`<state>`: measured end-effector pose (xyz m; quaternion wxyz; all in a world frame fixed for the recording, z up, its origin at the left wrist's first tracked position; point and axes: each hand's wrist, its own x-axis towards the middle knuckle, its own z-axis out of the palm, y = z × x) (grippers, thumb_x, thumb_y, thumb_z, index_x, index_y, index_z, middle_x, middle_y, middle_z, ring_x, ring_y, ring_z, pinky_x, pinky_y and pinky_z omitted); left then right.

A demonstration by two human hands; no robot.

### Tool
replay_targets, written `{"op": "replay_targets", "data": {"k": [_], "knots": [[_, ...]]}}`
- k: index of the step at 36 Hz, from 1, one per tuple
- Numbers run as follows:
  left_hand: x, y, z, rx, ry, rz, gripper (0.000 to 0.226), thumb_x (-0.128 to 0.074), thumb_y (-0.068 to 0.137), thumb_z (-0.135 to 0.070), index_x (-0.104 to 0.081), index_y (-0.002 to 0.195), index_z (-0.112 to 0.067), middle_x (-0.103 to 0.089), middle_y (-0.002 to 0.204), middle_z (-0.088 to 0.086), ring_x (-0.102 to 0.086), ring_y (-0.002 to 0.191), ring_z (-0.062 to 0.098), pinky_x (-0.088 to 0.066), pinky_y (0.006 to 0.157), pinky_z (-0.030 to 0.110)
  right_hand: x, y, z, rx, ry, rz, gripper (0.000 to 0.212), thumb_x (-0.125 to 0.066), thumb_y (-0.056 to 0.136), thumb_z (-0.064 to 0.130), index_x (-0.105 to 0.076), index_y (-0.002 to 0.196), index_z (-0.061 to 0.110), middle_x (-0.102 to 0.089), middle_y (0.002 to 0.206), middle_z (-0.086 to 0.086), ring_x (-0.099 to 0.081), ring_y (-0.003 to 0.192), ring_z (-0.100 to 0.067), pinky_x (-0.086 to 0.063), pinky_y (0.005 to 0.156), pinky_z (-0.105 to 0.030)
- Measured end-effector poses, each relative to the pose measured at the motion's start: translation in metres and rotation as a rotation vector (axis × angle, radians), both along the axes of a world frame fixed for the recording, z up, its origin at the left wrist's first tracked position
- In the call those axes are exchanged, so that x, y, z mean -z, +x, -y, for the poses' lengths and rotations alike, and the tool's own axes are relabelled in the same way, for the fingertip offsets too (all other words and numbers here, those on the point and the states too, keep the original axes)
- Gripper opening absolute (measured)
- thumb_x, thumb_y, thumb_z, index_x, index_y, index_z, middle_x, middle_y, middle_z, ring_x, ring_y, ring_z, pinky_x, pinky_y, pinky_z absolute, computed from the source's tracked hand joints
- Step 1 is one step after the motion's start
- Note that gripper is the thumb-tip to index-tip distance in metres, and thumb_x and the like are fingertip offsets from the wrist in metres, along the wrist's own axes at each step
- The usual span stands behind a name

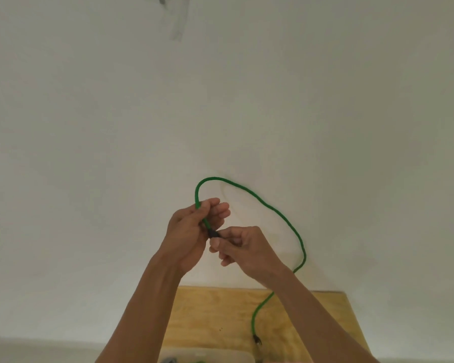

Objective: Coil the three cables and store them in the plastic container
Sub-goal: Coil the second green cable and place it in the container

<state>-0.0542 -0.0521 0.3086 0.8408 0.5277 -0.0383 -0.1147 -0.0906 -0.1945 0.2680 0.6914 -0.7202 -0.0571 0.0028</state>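
Green, limp and light, the cable [278, 216] loops above our right hand [243, 251], which pinches its black plug beside our left hand [192, 237], closed around the cord just above; we'd keep gripping there.

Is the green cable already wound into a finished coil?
No: the green cable makes only one open loop from the left hand and right hand, its free end dangling over the wooden table.

Two bare forearms are shown, ending in the left hand [188, 238] and the right hand [243, 251]. No sleeves, gloves, rings or wrist items are worn on the parts seen. Short, unpainted fingernails are visible.
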Motion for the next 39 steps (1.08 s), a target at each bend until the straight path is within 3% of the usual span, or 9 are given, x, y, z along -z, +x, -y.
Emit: {"op": "replay_targets", "data": {"k": [10, 15, 18, 20, 24, 26, 29, 32, 39], "knots": [[-0.056, -0.004, 0.004, 0.035, -0.186, 0.073, 0.026, -0.045, 0.104, -0.012, -0.066, 0.108, 0.003, -0.071, 0.084, 0.01, -0.07, 0.073, 0.018, -0.06, 0.068, 0.027, -0.051, 0.013, 0.01, -0.033, 0.095, 0.049, 0.033, -0.076, 0.08, 0.038, -0.074, 0.099, 0.011, -0.075, 0.092, -0.013, -0.068, 0.077, -0.021, -0.058, 0.071, -0.037], [-0.081, -0.001, 0.011, 0.015, -0.218, 0.03, 0.025, -0.047, 0.105, -0.016, -0.066, 0.104, 0.0, -0.059, 0.066, 0.001, -0.055, 0.052, 0.008, -0.053, 0.056, 0.023, -0.074, 0.029, 0.014, 0.042, -0.048, 0.372, 0.053, -0.076, 0.084, 0.028, -0.055, 0.133, 0.03, -0.058, 0.133, 0.009, -0.063, 0.112, -0.018, -0.058, 0.088, -0.037], [-0.088, 0.0, 0.014, 0.046, -0.246, 0.016, 0.027, -0.045, 0.106, -0.019, -0.065, 0.106, 0.0, -0.052, 0.061, -0.002, -0.045, 0.046, 0.006, -0.048, 0.053, 0.021, -0.088, 0.04, 0.018, -0.125, 0.272, 0.273, 0.061, -0.057, 0.077, 0.021, -0.053, 0.137, 0.029, -0.049, 0.144, 0.006, -0.051, 0.121, -0.02, -0.045, 0.097, -0.043], [-0.09, -0.005, 0.017, 0.085, -0.254, 0.019, 0.029, -0.044, 0.107, -0.02, -0.064, 0.108, 0.001, -0.046, 0.058, -0.002, -0.039, 0.044, 0.006, -0.045, 0.049, 0.022, -0.094, 0.048, 0.018, -0.122, 0.355, 0.217, 0.064, -0.053, 0.075, 0.022, -0.052, 0.138, 0.033, -0.051, 0.143, 0.007, -0.048, 0.119, -0.021, -0.043, 0.096, -0.041], [-0.092, -0.016, 0.029, 0.177, -0.325, 0.034, 0.033, -0.042, 0.107, -0.021, -0.059, 0.115, 0.006, -0.04, 0.055, -0.002, -0.036, 0.042, 0.007, -0.04, 0.047, 0.023, -0.09, 0.056, 0.008, -0.242, 0.102, 0.267, 0.054, -0.064, 0.088, 0.022, -0.049, 0.139, 0.035, -0.066, 0.114, -0.008, -0.059, 0.115, -0.018, -0.048, 0.093, -0.021], [-0.093, -0.016, 0.032, 0.193, -0.373, 0.039, 0.034, -0.042, 0.107, -0.021, -0.058, 0.117, 0.007, -0.04, 0.056, -0.002, -0.036, 0.044, 0.007, -0.041, 0.048, 0.023, -0.083, 0.052, -0.002, -0.294, 0.092, 0.375, 0.033, -0.055, 0.098, 0.023, -0.058, 0.128, 0.036, -0.069, 0.11, 0.01, -0.058, 0.118, -0.004, -0.043, 0.101, -0.017], [-0.092, -0.006, 0.027, 0.175, -0.389, 0.074, 0.033, -0.041, 0.107, -0.02, -0.06, 0.118, 0.005, -0.044, 0.06, -0.001, -0.038, 0.05, 0.008, -0.041, 0.059, 0.026, -0.071, 0.048, -0.011, -0.191, 0.037, 0.475, 0.031, -0.046, 0.099, 0.001, -0.064, 0.093, 0.025, -0.066, 0.086, 0.034, -0.059, 0.087, 0.016, -0.047, 0.084, -0.008], [-0.09, 0.007, 0.021, 0.125, -0.301, 0.146, 0.031, -0.041, 0.108, -0.02, -0.06, 0.119, 0.002, -0.05, 0.065, -0.001, -0.043, 0.054, 0.009, -0.044, 0.066, 0.027, -0.056, 0.049, -0.015, 0.138, -0.263, 0.359, 0.036, -0.049, 0.099, -0.001, -0.048, 0.07, 0.02, -0.054, 0.052, 0.02, -0.047, 0.044, 0.003, -0.033, 0.049, -0.009], [-0.077, 0.041, 0.012, -0.013, 0.051, 0.299, 0.028, -0.043, 0.107, -0.019, -0.067, 0.114, -0.006, -0.059, 0.073, 0.0, -0.049, 0.061, 0.01, -0.044, 0.072, 0.028, -0.032, 0.036, -0.024, 0.241, -0.201, 0.265, 0.016, -0.06, 0.098, 0.027, -0.072, 0.097, 0.016, -0.064, 0.071, 0.005, -0.049, 0.047, -0.007, -0.043, 0.051, -0.02]]}}
